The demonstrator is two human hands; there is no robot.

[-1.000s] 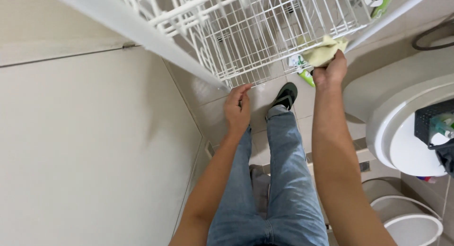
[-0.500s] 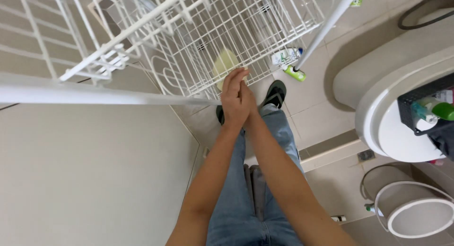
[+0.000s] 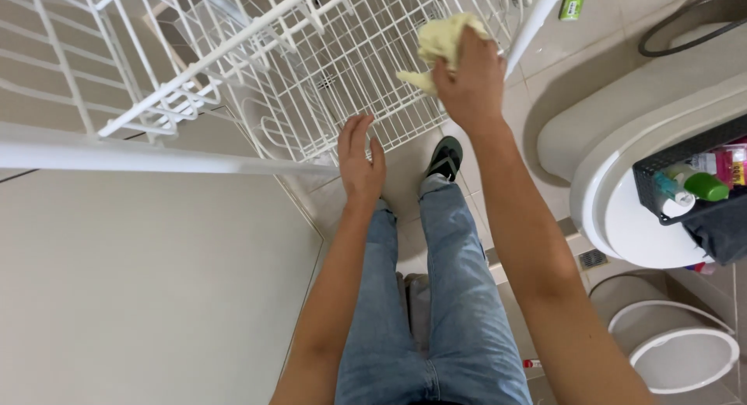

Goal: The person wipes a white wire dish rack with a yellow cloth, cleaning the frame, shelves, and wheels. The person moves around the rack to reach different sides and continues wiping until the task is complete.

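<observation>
A white wire rack (image 3: 257, 70) stretches across the top of the head view. My right hand (image 3: 467, 82) is closed on a crumpled pale yellow cloth (image 3: 440, 43) and presses it against the rack's wire grid near its right post (image 3: 533, 20). My left hand (image 3: 359, 160) rests flat, fingers together, against the rack's lower edge. Below both arms are my legs in blue jeans (image 3: 436, 296) and one dark sandal (image 3: 446, 157) on the tiled floor.
A white toilet (image 3: 622, 179) stands at the right with a dark basket (image 3: 700, 195) of bottles on its lid. A white round bin (image 3: 677, 347) is at lower right. A plain wall panel (image 3: 140, 288) fills the left. A green bottle (image 3: 573, 0) lies beyond the post.
My right hand has lifted away from my left hand and carried the yellow cloth up and right onto the rack's grid. The left hand stayed on the rack's edge.
</observation>
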